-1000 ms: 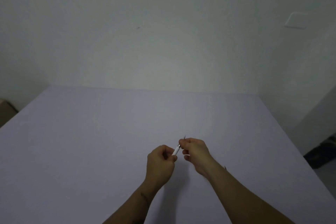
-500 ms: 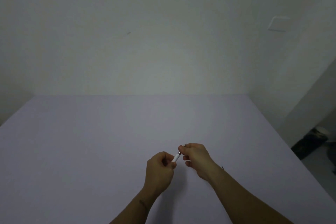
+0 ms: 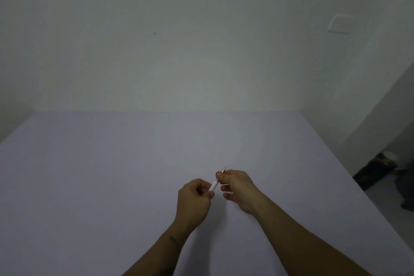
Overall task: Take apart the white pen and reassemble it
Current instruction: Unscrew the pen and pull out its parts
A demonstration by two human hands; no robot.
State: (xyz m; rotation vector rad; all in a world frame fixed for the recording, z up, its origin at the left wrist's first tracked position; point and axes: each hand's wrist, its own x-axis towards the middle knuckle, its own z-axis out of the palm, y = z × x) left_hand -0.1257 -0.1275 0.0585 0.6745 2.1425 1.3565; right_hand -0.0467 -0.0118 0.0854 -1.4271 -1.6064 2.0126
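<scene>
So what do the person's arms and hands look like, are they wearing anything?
Both forearms are bare, with no sleeves in view. The left hand and right hand wear no gloves, and I can see no rings or watch. The left forearm carries a small dark mark, perhaps a tattoo or thin band, just below the wrist; the dim picture makes it hard to tell which.

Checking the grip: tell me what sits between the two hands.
In the head view, a short stretch of the white pen bridges the gap between the left hand and the right hand; nothing else lies there.
</scene>
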